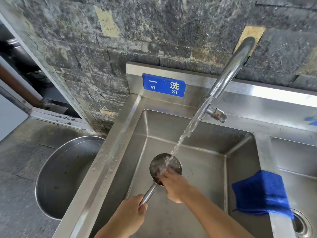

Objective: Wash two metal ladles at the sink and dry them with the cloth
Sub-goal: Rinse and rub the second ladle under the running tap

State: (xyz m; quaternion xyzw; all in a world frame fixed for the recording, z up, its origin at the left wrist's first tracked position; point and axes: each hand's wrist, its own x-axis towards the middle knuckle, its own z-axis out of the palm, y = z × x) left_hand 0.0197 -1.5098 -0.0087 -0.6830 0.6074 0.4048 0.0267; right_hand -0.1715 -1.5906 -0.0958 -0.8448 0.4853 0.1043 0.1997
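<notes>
— left hand [132, 211] fisted round the handle [149, 193], low and near the body. why so far back?
— keeps the ladle [165, 166] steady at arm's length, bowl out under the stream [188, 127], handle clear for the other hand.
— right hand [173, 186]?
— reaching in over the bowl rim, fingers bunched together and pressed into the bowl, rubbing by the look of it; fingertips blurred by water, so exact spread hard to tell.
— bowl tipped up to catch the flow?
— seems so: open side facing up, water landing right in it, held above the basin [197, 212], not resting on the bottom.
— second ladle?
— not in view.
— cloth [260, 193]?
— blue, draped over the divider on the right, just beside the basin; probably parked there dry and within reach for later.
— further out?
— big pot [56, 177] left of the sink, standing apart. then the tap [233, 66] arching from the back wall, swung left so water falls mid-basin. blue sign [164, 85] on the splashback behind.
— stage?
— likely first ladle mid-wash, drying not yet begun.
</notes>
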